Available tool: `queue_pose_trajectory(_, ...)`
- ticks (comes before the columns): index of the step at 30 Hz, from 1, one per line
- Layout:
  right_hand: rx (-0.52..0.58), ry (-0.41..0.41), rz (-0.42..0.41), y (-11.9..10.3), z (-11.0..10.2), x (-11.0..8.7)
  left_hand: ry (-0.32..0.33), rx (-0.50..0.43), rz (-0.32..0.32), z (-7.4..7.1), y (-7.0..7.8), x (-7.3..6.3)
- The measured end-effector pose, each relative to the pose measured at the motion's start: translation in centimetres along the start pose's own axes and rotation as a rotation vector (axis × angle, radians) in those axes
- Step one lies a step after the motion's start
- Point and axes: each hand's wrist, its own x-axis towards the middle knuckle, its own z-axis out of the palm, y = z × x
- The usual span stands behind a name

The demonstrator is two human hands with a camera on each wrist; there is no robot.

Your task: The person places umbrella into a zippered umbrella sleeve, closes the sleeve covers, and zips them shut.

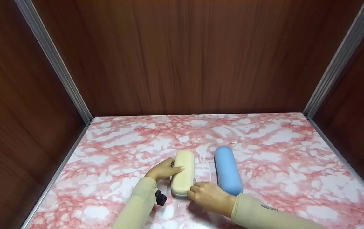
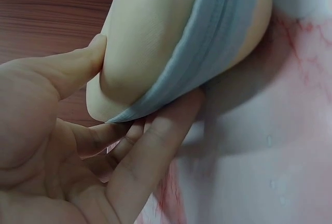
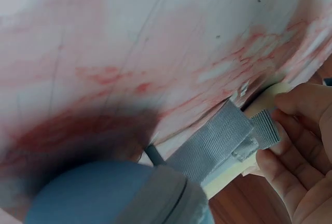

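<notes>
A pale yellow zip case (image 1: 183,171) with a grey zipper band (image 2: 207,37) lies lengthwise on the table. My left hand (image 1: 163,170) grips its left side, thumb on the lid and fingers against the lower edge. At the near right corner, my right hand (image 1: 212,195) has its fingers curled on the case's edge. In the right wrist view, those fingertips hold the case beside a grey fabric tab (image 3: 265,129); whether they pinch a zipper pull is hidden. A similar blue case (image 1: 228,170) lies to the right, apart from the yellow one.
The table (image 1: 121,143) has a red and white marbled top. Brown wood-grain panels (image 1: 194,57) enclose the back and both sides, with grey metal posts (image 1: 54,60) at the corners. A small black object (image 1: 161,197) is at my left wrist.
</notes>
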Motion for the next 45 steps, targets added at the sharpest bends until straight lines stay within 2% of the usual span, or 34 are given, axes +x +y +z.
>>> queue_pose_trajectory(5,0.059,-0.013,0.037,-0.01,-0.05,0.02,0.011,0.029,-0.009,-0.01,0.02,0.11)
queue_pose_trajectory(10,0.056,-0.011,0.050,-0.17,-0.18,0.10,0.017,0.047,-0.009,-0.07,0.02,0.10)
queue_pose_trajectory(19,0.078,-0.012,0.045,-0.13,-0.34,-0.01,0.003,0.021,-0.018,-0.06,0.13,0.18)
queue_pose_trajectory(31,0.138,-0.125,0.155,0.13,-0.74,0.00,0.016,0.019,-0.013,-0.04,0.01,-0.14)
queue_pose_trajectory(39,0.147,-0.114,0.196,0.09,-0.82,0.13,0.016,0.030,0.012,0.01,-0.10,-0.06)
queue_pose_trajectory(45,0.236,-0.081,0.256,0.18,-0.83,0.19,0.022,0.045,0.028,-0.01,-0.14,0.07)
